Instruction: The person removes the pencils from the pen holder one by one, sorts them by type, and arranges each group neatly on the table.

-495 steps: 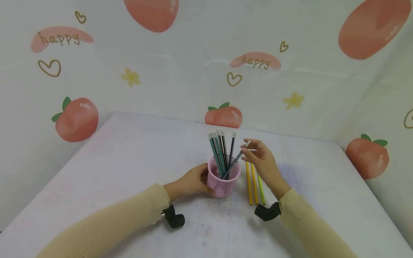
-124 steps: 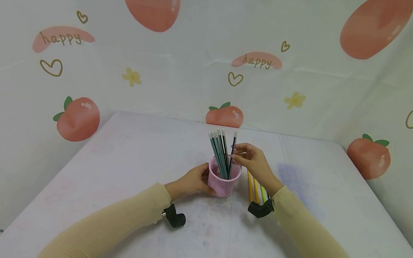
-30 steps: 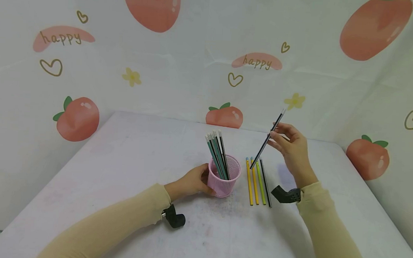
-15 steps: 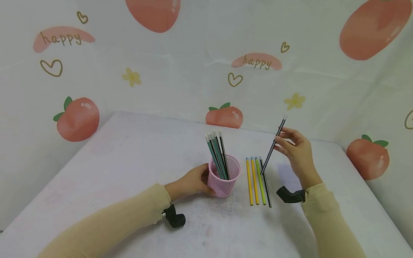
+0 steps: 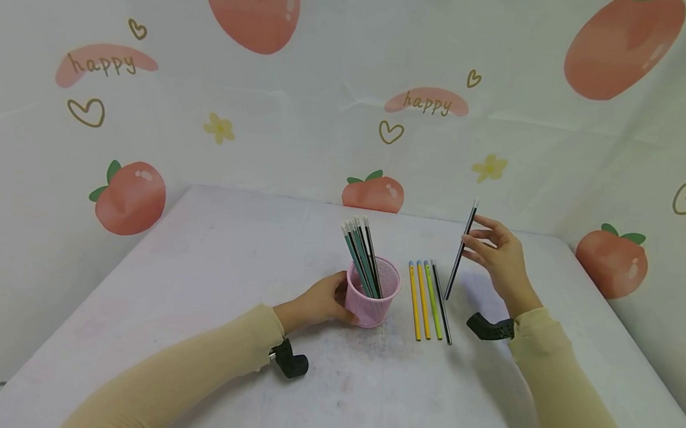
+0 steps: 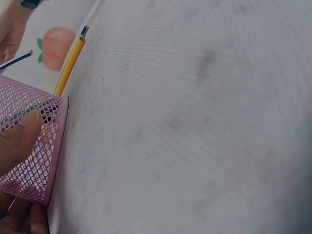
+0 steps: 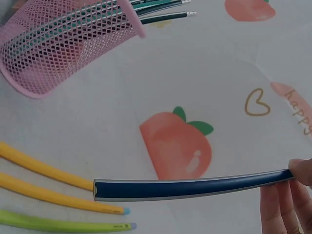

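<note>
My left hand [image 5: 319, 300] grips the side of a pink mesh pencil cup [image 5: 367, 314], its thumb [image 6: 22, 139] pressed against the mesh in the left wrist view. Several teal and black pencils [image 5: 359, 256] with white eraser ends lean leftward in the cup. Above the table to the right, my right hand [image 5: 499, 256] pinches a dark blue pencil [image 7: 190, 189] with pale stripes near its eraser end. This pencil slants with its lower end just right of a row on the table: two yellow pencils [image 5: 414, 300], a green pencil [image 5: 434, 301] and a black pencil [image 5: 443, 311].
A white-covered table [image 5: 203, 265] extends to a white backdrop [image 5: 300, 142] printed with peaches, hearts and flowers. Black wrist cameras [image 5: 490, 328] are worn at both sleeves.
Earlier, another dark pencil left the cup, and a black one now lies in the row. The blue pencil has since come out; my right hand has carried it right and lower. The left stays put.
</note>
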`<state>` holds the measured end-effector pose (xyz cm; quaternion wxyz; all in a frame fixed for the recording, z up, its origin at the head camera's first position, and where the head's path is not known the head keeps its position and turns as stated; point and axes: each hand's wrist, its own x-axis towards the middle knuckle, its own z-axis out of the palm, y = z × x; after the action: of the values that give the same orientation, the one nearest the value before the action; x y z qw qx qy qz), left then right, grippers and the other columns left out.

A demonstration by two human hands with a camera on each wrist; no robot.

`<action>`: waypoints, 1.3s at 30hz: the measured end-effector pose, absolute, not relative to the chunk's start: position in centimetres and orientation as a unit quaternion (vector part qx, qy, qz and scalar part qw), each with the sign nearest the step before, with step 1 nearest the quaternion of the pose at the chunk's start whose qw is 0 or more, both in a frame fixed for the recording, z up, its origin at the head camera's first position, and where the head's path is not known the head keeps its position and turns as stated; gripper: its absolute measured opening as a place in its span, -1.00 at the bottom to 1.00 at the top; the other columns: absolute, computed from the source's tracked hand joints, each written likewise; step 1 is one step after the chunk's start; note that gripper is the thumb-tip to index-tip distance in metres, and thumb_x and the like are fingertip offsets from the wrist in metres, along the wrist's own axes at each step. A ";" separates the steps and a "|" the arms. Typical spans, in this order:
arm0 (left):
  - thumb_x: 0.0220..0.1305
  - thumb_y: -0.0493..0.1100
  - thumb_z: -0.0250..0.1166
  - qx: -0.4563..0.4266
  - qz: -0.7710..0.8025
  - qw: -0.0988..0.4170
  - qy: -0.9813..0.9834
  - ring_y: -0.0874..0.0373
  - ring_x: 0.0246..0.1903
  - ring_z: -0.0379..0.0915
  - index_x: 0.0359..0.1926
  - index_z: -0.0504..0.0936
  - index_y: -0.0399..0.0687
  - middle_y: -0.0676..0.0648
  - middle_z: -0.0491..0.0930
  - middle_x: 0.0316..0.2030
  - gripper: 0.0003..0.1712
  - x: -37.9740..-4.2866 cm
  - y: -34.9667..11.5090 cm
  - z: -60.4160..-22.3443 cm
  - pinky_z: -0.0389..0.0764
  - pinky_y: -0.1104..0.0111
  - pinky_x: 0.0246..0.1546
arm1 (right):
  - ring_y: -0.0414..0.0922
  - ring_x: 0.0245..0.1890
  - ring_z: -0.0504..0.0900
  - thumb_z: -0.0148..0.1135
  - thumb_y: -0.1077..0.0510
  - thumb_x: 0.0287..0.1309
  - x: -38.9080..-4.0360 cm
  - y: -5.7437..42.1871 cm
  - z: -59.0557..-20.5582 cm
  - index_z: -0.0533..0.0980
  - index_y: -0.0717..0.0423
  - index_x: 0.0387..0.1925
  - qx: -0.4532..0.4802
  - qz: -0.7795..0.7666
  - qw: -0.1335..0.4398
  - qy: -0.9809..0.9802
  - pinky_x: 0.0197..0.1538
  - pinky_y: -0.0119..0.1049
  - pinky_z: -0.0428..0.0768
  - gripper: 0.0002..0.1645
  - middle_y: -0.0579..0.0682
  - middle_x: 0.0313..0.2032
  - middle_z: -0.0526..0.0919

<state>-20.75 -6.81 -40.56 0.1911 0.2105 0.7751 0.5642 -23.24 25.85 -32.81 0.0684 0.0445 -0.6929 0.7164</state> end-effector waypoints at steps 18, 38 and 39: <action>-0.15 -0.40 0.51 0.209 0.561 0.188 0.779 -0.06 0.26 0.35 0.35 0.24 -0.29 -0.20 0.43 0.24 -0.01 -20.8 -6.7 -40.8 0.33 0.10 0.34 | -0.40 -0.27 0.61 0.27 0.18 0.23 -23.3 27.0 -34.7 0.21 0.20 0.40 -0.014 0.564 0.010 -0.826 -0.15 -0.47 0.66 -0.24 -0.04 -0.15 0.45; -0.15 -0.41 0.51 0.202 0.560 0.192 0.780 -0.05 0.28 0.34 0.36 0.24 -0.28 -0.19 0.43 0.26 0.00 -20.6 -6.7 -40.5 0.32 0.11 0.34 | -0.26 -0.27 0.59 0.28 0.21 0.19 -23.7 26.9 -37.0 0.24 0.26 0.37 -0.055 0.463 -0.088 -0.880 -0.15 -0.37 0.69 -0.25 0.24 -0.03 0.55; -0.15 -0.41 0.51 0.203 0.560 0.192 0.780 -0.05 0.28 0.33 0.36 0.23 -0.28 -0.19 0.43 0.26 0.00 -20.6 -6.7 -40.5 0.32 0.11 0.35 | -0.26 -0.28 0.60 0.29 0.21 0.19 -23.8 26.9 -37.2 0.24 0.28 0.36 -0.057 0.462 -0.092 -0.880 -0.15 -0.36 0.69 -0.25 0.25 -0.02 0.55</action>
<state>-20.64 -6.74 -40.46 0.1918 0.2030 0.7803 0.5596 -23.77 26.87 -37.17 -0.0925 -0.0574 -0.8804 0.4616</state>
